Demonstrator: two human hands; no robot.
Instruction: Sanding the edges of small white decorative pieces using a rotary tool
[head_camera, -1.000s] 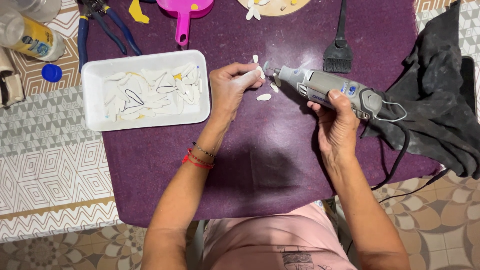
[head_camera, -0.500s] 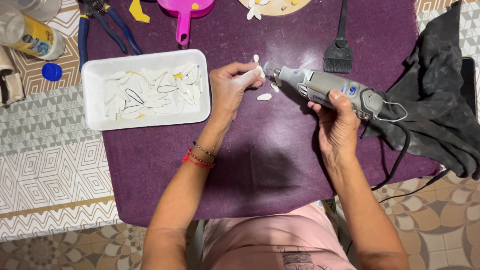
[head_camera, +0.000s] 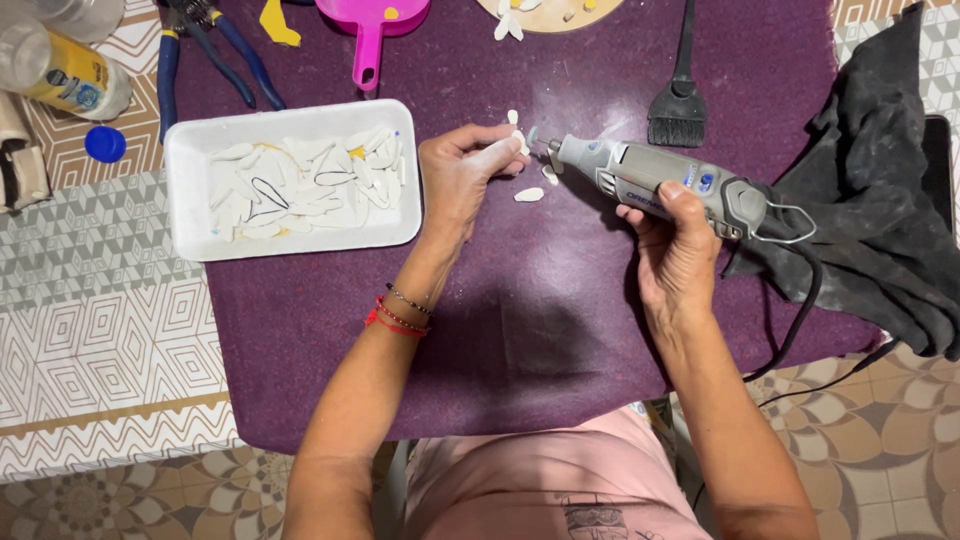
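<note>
your left hand (head_camera: 462, 172) sits on the purple surface (head_camera: 520, 330), fingers pinched narrow around a small white piece (head_camera: 519, 143) held at the fingertips. your right hand (head_camera: 682, 250) is wrapped around the grey rotary tool (head_camera: 660, 182), thumb on top of the body, the tool lying near level with its tip pointing left. tool tip sits right at the small white piece; whether it touches, cannot tell.

two more white chips (head_camera: 529, 194) lie loose on the surface just below the tool's nose, one more just above your left fingertips. the tool's black cord (head_camera: 800, 310) runs off its rear end, down past your right wrist and over the surface edge.

white foam tray (head_camera: 190, 200) just left of your left hand, apart from it, filled with flat white cut-outs, some with dark outlines and a bit of yellow. black brush (head_camera: 680, 95) stands above the tool, bristles toward you. dark cloth (head_camera: 880, 220) heaped at the right, under the tool's tail loop. pink scoop (head_camera: 370, 30) and blue-handled pliers (head_camera: 215, 55) along the far edge, a round wooden board (head_camera: 550, 12) with white pieces beside them. yellow-labelled bottle (head_camera: 65, 70) and blue cap (head_camera: 105, 143) off the purple surface at far left.

red and beaded bracelets (head_camera: 400, 312) on your left wrist.
</note>
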